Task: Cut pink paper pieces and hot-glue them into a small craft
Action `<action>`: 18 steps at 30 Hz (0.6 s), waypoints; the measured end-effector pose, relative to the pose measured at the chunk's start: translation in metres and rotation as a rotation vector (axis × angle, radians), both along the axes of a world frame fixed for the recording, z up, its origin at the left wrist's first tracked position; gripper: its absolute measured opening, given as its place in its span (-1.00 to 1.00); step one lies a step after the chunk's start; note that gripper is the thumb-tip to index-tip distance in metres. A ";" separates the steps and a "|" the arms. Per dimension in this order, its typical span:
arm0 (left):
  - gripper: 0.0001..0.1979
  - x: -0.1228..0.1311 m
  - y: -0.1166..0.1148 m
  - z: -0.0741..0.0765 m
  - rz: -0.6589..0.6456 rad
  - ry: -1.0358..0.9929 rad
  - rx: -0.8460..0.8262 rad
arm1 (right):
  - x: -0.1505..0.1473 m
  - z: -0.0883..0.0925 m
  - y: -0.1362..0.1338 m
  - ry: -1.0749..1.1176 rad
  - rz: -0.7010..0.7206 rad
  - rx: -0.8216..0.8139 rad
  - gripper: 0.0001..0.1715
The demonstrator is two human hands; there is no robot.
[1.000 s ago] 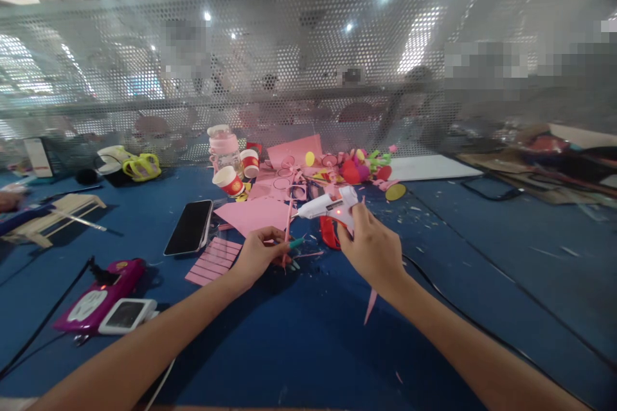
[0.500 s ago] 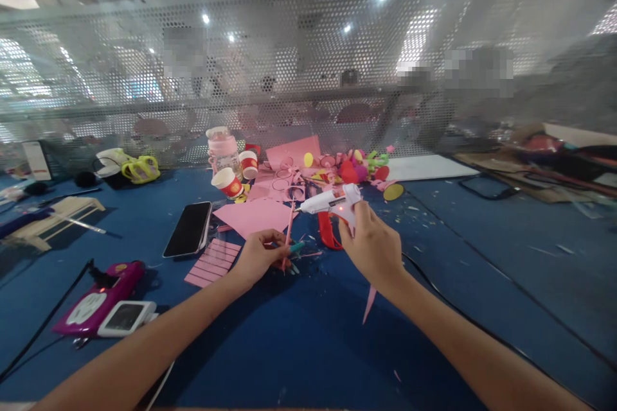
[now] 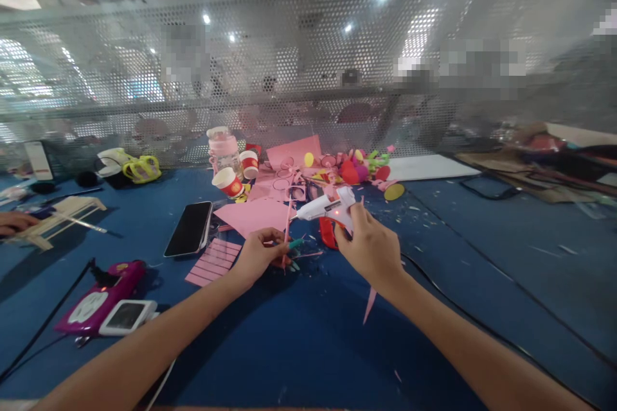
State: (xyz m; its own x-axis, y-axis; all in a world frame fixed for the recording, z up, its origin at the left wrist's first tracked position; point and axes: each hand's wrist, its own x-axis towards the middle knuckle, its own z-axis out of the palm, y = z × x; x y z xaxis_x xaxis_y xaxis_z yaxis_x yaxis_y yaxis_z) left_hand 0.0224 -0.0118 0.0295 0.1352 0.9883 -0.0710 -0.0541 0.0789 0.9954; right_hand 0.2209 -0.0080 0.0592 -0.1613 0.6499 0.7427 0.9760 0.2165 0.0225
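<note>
My right hand (image 3: 369, 244) is wrapped round a white glue gun (image 3: 325, 205) with a small red light on its body. The nozzle points left, close to a thin pink paper strip (image 3: 288, 221); I cannot tell whether they touch. My left hand (image 3: 263, 257) pinches that strip near its lower end and holds it nearly upright. Beside the left fingertips is a small teal piece (image 3: 295, 244), partly hidden. A large pink sheet (image 3: 253, 215) lies behind the left hand, and pink paper with dark lines (image 3: 213, 262) lies to its left. Red-handled scissors (image 3: 328, 233) seem to lie behind the glue gun.
A black phone (image 3: 189, 229) lies left of the lined paper, near a magenta power strip (image 3: 108, 292). Paper cups (image 3: 227, 183), a bottle (image 3: 223, 148) and colourful paper pieces (image 3: 354, 170) stand at the back. A cable (image 3: 448, 298) runs under my right arm. Another person's hand (image 3: 14, 223) is at far left.
The glue gun has shifted slightly left and down along the pink strip. My left hand has stayed nearly still. Another person's hand has come into view at the far left.
</note>
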 end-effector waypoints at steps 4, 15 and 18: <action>-0.67 -0.001 0.000 -0.001 0.001 -0.001 -0.009 | 0.000 -0.001 0.000 -0.004 0.021 0.002 -0.84; -0.66 0.000 -0.002 0.002 -0.047 0.011 0.003 | 0.003 0.002 0.002 0.033 -0.021 0.009 -0.82; -0.66 0.001 -0.002 0.002 -0.054 0.002 -0.005 | 0.003 0.002 0.002 0.048 -0.012 0.015 -0.80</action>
